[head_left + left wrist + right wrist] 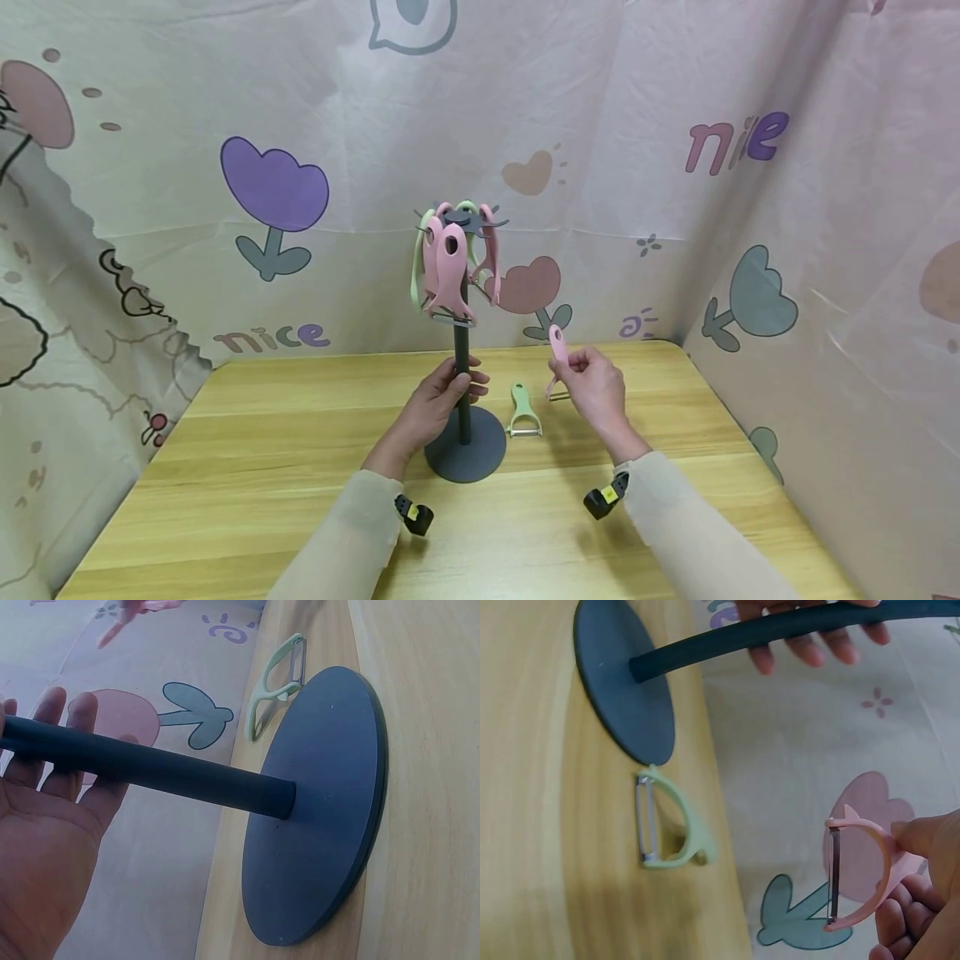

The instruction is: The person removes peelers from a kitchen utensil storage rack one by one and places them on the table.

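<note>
While only the head view catches peelers (452,271) hanging atop the stand (462,343), the right wrist view bares the whole blade (834,877) of the pink peeler (893,862), right grip (597,387) pinching it above the table (300,433); left grip (433,402) loosely rounds the pole (187,778), green peeler (521,402) just beside the base (465,467).

Stand base (465,462) on table (300,450), near middle of its width. Pole (461,346) upright on base; hung peelers (452,271) on hooks around its top. Left hand (431,404) at pole, between base and hung peelers. Loose peeler (520,402) on table, just right of base; whether touching, cannot tell. Right hand (597,387) farther right, above table, held peeler (557,342) between thumb and fingers. Cloth (390,108) behind table and along both sides.
</note>
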The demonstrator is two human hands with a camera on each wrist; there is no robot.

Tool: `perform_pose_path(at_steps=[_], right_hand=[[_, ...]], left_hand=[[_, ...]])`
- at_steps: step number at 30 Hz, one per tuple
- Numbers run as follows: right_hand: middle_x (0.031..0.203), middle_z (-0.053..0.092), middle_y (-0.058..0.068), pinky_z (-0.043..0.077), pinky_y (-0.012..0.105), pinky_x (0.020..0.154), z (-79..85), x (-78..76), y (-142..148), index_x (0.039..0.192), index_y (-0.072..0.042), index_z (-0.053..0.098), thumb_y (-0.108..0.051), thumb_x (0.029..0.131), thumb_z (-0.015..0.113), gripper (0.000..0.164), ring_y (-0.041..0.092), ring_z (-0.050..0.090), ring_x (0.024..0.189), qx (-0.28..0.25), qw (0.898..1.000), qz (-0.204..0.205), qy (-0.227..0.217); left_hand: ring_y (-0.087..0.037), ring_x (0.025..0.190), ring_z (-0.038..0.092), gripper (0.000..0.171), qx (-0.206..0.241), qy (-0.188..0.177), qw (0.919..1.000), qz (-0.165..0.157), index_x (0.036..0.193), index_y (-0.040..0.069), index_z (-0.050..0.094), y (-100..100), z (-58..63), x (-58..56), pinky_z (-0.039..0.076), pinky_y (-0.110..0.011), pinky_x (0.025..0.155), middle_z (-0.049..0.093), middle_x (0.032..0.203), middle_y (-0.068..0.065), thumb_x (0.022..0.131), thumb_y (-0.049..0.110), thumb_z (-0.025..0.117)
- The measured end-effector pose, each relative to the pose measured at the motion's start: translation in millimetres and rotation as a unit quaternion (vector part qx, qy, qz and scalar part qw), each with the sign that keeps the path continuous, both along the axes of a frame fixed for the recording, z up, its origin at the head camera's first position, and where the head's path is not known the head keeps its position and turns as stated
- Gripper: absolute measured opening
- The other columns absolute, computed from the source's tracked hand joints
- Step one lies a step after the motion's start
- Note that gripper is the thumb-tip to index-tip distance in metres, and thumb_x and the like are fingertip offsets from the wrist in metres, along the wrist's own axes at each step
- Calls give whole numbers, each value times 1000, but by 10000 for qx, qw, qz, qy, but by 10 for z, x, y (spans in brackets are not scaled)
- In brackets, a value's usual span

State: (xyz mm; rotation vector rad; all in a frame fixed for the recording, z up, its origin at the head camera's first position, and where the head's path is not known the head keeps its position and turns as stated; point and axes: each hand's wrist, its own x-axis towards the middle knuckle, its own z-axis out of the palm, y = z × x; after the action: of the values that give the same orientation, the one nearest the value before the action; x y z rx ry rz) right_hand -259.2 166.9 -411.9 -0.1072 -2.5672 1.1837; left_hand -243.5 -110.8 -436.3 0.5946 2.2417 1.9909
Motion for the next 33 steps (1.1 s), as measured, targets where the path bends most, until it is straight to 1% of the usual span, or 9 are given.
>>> perform_pose_path(at_steps=[7, 12, 16, 20, 24, 28, 33], right_hand=[[88, 74, 8, 46, 30, 56, -149, -47, 24, 98, -7, 72, -38, 94, 79, 31, 20, 60, 68, 204, 9992, -43, -345], [87, 74, 9, 44, 31, 58, -245, -70, 26, 96, -7, 72, -39, 94, 79, 33, 22, 61, 69, 408, 9979, -85, -498], [84, 73, 9, 43, 32, 57, -303, -85, 31, 94, -7, 72, -39, 94, 78, 32, 23, 61, 69, 496, 9970, -123, -580], [81, 73, 8, 44, 33, 56, -351, -102, 37, 92, -8, 71, -39, 94, 77, 32, 23, 61, 67, 648, 9955, -164, -674], [82, 74, 9, 44, 33, 56, -394, -118, 51, 92, -8, 72, -41, 94, 77, 33, 23, 62, 66, 802, 9940, -199, -722], [83, 74, 10, 44, 33, 57, -437, -136, 65, 94, -8, 72, -42, 94, 76, 34, 24, 63, 67, 918, 9924, -183, -801], [82, 72, 10, 42, 34, 58, -504, -171, 73, 97, -7, 70, -42, 96, 74, 35, 24, 62, 68, 1038, 9893, -126, -1021]], left_hand=[[-31, 126, 68, 41, 16, -18, 10000, -3, 149, 13, 50, 0, 1, 5, 52, -49, 112, 67, 135, -14, 112, 33, 50], [-31, 126, 68, 43, 31, -6, 10000, -20, 150, 11, 49, 3, 6, 8, 52, -49, 112, 67, 135, -15, 113, 32, 49], [-31, 125, 68, 42, 19, -9, 10000, -1, 149, 12, 50, 7, 11, 13, 52, -49, 112, 67, 135, -14, 113, 32, 49], [-30, 125, 68, 37, 50, -49, 10000, 10, 146, 17, 52, 9, 22, 18, 52, -49, 112, 67, 134, -13, 112, 31, 50], [-30, 125, 68, 35, 71, -91, 9999, 10, 145, 19, 53, 8, 21, 11, 52, -49, 112, 67, 134, -13, 112, 32, 51], [-31, 126, 68, 37, 70, -99, 9999, 4, 146, 19, 53, 4, 10, -1, 51, -50, 113, 67, 135, -14, 112, 33, 51], [-31, 126, 68, 37, 45, -77, 10000, -20, 146, 19, 53, 0, 3, -3, 51, -50, 113, 67, 135, -13, 112, 35, 51]])
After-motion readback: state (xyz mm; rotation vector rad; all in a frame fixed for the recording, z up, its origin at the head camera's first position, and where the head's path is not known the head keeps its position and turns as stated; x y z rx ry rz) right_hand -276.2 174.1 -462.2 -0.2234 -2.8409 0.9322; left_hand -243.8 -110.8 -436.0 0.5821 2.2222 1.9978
